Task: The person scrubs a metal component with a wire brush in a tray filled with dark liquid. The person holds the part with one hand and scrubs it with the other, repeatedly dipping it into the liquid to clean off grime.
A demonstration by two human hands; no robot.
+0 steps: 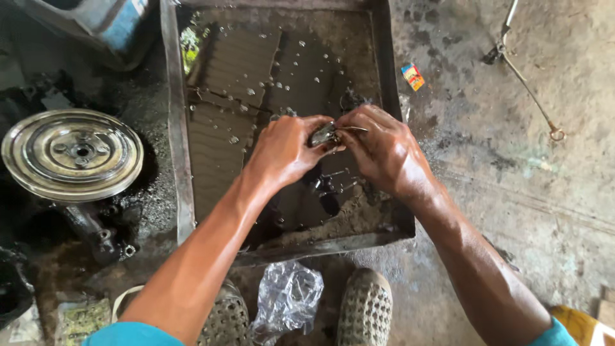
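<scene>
Both hands, left hand [285, 150] and right hand [381, 148], pinch a small metal part [323, 134] over the tray [176, 128], so the drips land directly below the grip.

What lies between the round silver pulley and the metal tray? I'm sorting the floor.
In the head view, only grimy black floor separates the round silver pulley from the metal tray's rim.

We cannot make out the small metal part [323, 134]: our left hand [285, 150] and right hand [384, 150] cover most of it. The murky liquid in the metal tray [174, 128] hides the tray's floor and the dark bits under our hands (mere shapes). The tray's far rim, the blue container [109, 22], both shoes and the yellow object [580, 323] run off the frame.
</scene>
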